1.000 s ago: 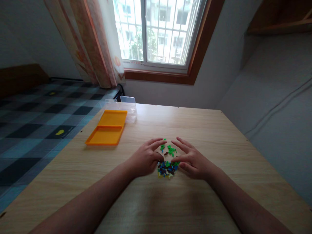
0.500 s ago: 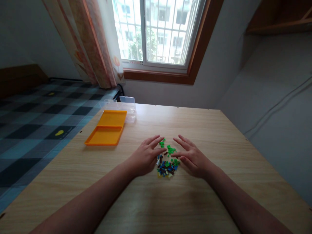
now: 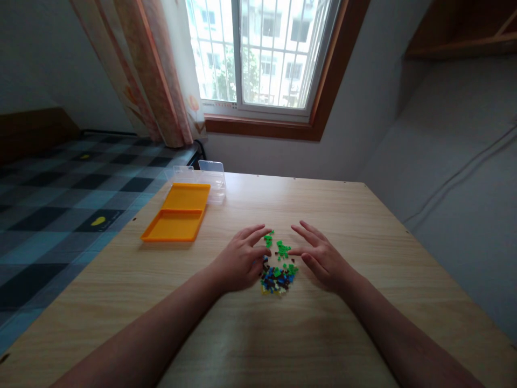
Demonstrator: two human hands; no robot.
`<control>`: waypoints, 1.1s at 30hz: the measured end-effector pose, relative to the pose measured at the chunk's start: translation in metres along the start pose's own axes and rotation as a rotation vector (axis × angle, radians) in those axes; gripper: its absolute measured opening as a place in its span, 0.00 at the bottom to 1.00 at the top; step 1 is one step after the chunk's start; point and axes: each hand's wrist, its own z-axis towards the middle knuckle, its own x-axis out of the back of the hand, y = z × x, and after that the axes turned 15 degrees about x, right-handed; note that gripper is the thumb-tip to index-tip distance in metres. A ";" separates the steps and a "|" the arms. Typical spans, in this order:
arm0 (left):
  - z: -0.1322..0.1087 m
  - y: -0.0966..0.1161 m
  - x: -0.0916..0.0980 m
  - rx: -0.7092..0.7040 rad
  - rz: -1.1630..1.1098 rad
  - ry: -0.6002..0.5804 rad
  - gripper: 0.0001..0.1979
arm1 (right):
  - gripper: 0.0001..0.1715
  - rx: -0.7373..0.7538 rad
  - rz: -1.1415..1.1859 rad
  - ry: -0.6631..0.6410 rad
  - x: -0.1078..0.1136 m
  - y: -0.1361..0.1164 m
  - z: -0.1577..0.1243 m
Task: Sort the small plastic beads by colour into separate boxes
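Left hand point(image 3: 238, 262), right hand point(image 3: 322, 260): spread, empty, flanking the pile of small bricks point(image 3: 278, 276). Sorting seemingly underway; lifting one demands a fine pinch.

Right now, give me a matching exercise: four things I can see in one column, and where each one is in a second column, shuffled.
Things
1. orange tray
2. clear box
3. pile of small coloured pieces
4. curtain

Places
A. between the left hand and the right hand
B. hanging left of the window
C. at the far left corner of the table
D. on the left, just nearer than the clear box

Pairs: 1-D, 2-C, 3-A, 4-B
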 end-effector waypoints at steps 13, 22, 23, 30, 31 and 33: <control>0.001 -0.001 0.003 0.043 0.040 -0.023 0.12 | 0.31 -0.015 -0.001 0.036 0.000 0.001 0.000; 0.000 -0.006 -0.002 0.046 0.049 -0.005 0.18 | 0.32 -0.025 -0.012 0.067 0.003 0.005 -0.001; 0.001 -0.006 -0.002 0.044 0.045 -0.006 0.16 | 0.32 -0.028 -0.011 0.067 0.003 0.005 -0.001; 0.002 -0.004 0.004 0.034 -0.010 0.031 0.11 | 0.32 -0.031 0.011 0.068 0.004 0.005 -0.002; 0.001 -0.003 0.004 0.030 -0.019 0.034 0.12 | 0.32 -0.027 0.015 0.067 0.004 0.005 -0.002; 0.001 -0.003 0.003 0.011 -0.037 0.025 0.13 | 0.32 -0.011 0.032 0.056 0.004 0.005 -0.002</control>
